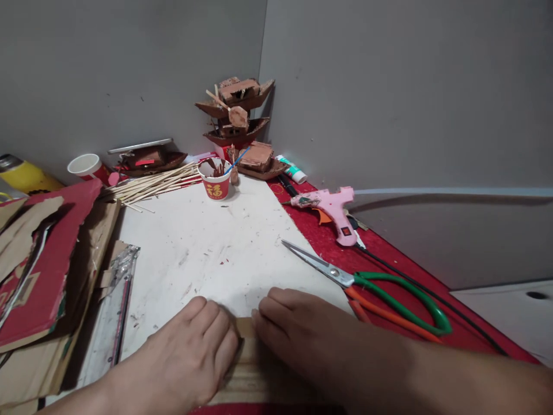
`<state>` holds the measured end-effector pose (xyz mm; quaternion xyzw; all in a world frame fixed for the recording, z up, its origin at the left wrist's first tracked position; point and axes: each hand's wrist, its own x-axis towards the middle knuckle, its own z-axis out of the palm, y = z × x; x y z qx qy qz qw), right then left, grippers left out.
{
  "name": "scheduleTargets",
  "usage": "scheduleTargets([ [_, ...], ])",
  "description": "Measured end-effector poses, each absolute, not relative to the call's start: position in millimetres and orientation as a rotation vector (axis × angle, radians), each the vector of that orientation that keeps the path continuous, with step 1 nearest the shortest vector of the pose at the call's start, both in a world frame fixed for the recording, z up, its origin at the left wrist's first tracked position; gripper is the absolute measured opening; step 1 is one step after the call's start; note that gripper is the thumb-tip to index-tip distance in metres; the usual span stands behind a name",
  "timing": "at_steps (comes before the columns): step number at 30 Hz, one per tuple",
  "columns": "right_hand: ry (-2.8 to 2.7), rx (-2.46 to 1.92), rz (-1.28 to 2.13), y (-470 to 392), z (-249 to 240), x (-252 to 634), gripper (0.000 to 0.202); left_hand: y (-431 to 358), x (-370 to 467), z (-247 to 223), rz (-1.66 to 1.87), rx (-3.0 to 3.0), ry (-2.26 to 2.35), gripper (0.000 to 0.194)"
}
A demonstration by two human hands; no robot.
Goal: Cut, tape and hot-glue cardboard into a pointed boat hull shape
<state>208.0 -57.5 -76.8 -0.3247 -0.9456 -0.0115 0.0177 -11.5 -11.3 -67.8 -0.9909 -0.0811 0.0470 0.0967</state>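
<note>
A brown piece of cardboard (246, 369) lies at the near edge of the white work surface, with ridges running across it. My left hand (194, 340) is closed on its left side, fingers curled over the far edge. On the right side my right hand (298, 328) grips the same piece, its fingers bent and close together. A narrow strip of cardboard shows between the two hands; both thumbs are hidden. Just beyond my right hand lie scissors (334, 274) with one green and one orange handle, blades pointing away to the left.
A pink glue gun (330, 207) and its black cord lie at the right on red cloth. A paper cup (216, 187) holds brown paint and a blue stick. Behind are model boats (235, 132) and thin sticks (151, 184). Stacked cardboard (47, 276) and a ruler (123, 317) lie left.
</note>
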Motion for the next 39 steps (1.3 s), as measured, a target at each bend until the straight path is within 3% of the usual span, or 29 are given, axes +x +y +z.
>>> scheduleTargets([
  [5, -2.946, -0.969, -0.099, -66.3, -83.5, 209.5, 0.015, -10.2, -15.0, -69.6, 0.108, -3.035, -0.317, 0.02],
  [12, -2.912, -0.96, -0.088, -65.9, -85.8, 212.8, 0.018, -2.1, -29.1, -66.0, 0.076, -3.128, -0.426, 0.037],
  [16, -2.85, -0.945, -0.089, -64.0, -88.0, 213.0, 0.032, -0.5, -41.4, -65.0, -0.05, -3.168, -0.445, 0.044],
  [20, -2.836, -0.881, 0.04, -64.2, -87.6, 210.8, 0.042, -3.4, -43.2, -64.3, -0.051, -3.176, -0.391, 0.039],
  [28, -2.865, -0.996, 0.247, -70.5, -86.3, 203.1, 0.029, -12.3, -34.4, -62.5, 0.012, -3.093, -0.345, 0.03],
  [34, -2.838, -0.977, 0.176, -68.0, -82.3, 202.9, 0.026, -12.5, -32.2, -65.2, 0.066, -3.11, -0.498, 0.031],
  [39, -2.629, -1.162, 0.609, -50.1, -60.1, 219.7, 0.019, -5.2, -38.3, -50.7, -0.428, -3.138, -0.785, 0.034],
])
